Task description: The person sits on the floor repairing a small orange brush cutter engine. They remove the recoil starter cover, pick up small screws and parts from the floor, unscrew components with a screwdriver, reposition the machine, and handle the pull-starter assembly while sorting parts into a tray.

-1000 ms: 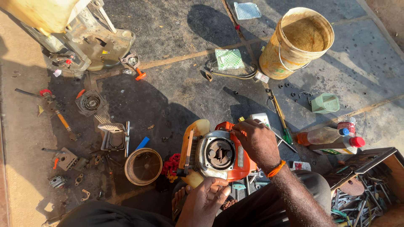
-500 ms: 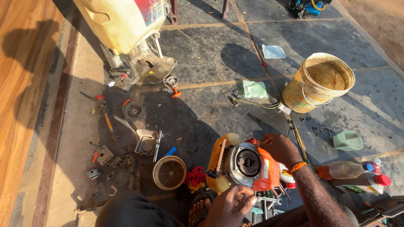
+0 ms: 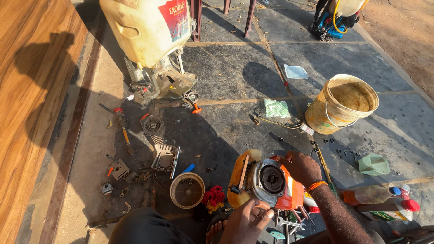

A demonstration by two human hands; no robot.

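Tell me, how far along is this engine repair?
Done: engine covers and small parts lie stripped off on the floor. In hand: the right hand steadies the orange engine while the left hand works at its underside. Left: refitting the loose parts; spanners lie ready.

Outdoor repair workshop: engine parts [image 3: 159, 156], spanners [image 3: 285, 222], oil bottles [image 3: 384, 203] strewn on pavement [image 3: 226, 72].

Bottles [image 3: 384, 203] cut off at right edge

- Dark tiled floor [image 3: 235, 68], sunlit.
- Yellowish bucket [image 3: 342, 105], standing upright.
- Small round tub [image 3: 187, 190].
- Scattered engine parts [image 3: 159, 156].
- Two plastic bottles [image 3: 382, 201], lying flat.
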